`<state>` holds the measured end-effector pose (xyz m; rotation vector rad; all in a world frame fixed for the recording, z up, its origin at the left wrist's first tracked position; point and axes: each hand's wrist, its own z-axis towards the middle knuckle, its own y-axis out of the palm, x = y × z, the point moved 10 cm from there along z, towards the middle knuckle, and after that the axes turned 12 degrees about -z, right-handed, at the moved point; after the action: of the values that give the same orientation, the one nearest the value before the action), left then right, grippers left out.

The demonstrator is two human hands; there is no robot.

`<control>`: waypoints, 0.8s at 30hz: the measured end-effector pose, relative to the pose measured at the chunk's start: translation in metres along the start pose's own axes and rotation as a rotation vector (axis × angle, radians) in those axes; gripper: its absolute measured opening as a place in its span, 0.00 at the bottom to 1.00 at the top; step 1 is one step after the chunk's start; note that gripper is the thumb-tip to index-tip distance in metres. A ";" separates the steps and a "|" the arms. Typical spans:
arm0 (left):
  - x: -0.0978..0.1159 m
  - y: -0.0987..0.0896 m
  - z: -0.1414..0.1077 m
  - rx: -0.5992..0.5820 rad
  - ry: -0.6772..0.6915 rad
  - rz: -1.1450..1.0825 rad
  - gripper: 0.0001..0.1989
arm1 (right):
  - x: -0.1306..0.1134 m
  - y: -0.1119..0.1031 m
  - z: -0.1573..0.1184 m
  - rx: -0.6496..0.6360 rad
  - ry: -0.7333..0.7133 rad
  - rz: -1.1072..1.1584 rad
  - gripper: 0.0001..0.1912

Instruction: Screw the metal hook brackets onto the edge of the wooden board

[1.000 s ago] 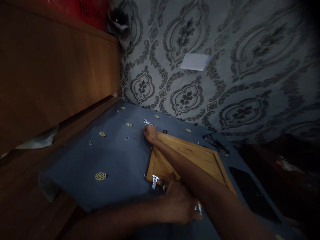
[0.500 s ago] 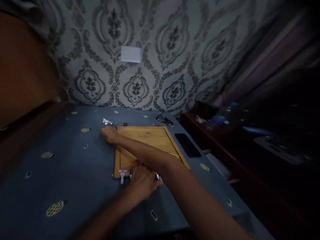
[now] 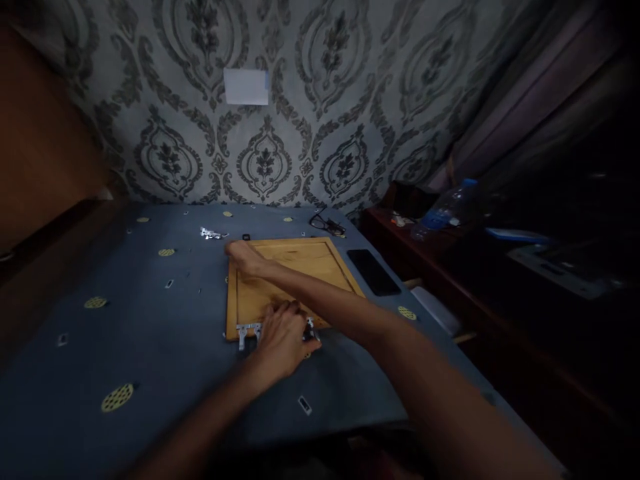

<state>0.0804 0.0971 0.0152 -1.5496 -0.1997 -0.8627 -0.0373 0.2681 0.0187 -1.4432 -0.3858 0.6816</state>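
Observation:
A wooden board [image 3: 300, 270] with a grooved border lies on the blue patterned cloth. Silvery metal fittings [image 3: 242, 337] stick out over its near edge. My left hand [image 3: 283, 340] lies palm down across that edge, fingers stretched onto the wood and thumb held out to the right. Beside the thumb is a dark and silvery piece [image 3: 309, 328], partly covered. Crossing over the board, my right arm reaches to the far left corner, where my right hand [image 3: 244, 259] is closed with its fingers curled under. What it holds, if anything, is hidden.
A black phone [image 3: 374, 272] lies right of the board, with eyeglasses [image 3: 327, 223] behind it. A shiny crumpled-looking silvery item [image 3: 211, 233] and a small dark piece [image 3: 246, 237] lie beyond the board. A plastic bottle [image 3: 443, 212] stands on the dark red surface [image 3: 385, 227] at right.
My right hand has moved rightward from beyond the board's left edge to over its far left corner. My left hand stays at the near edge. The view has shifted slightly.

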 end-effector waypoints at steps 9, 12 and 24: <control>0.003 -0.002 0.000 -0.082 -0.022 0.023 0.14 | 0.073 0.018 -0.062 -0.072 -0.026 -0.056 0.21; 0.004 -0.002 0.000 -0.082 -0.013 0.037 0.12 | 0.078 0.017 -0.064 -0.077 0.000 -0.039 0.19; 0.005 -0.003 -0.002 -0.038 0.041 0.096 0.10 | 0.093 0.011 -0.047 -0.080 0.087 0.065 0.17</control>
<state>0.0813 0.0944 0.0204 -1.5622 -0.0791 -0.8261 0.0601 0.2908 -0.0120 -1.5616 -0.3028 0.6588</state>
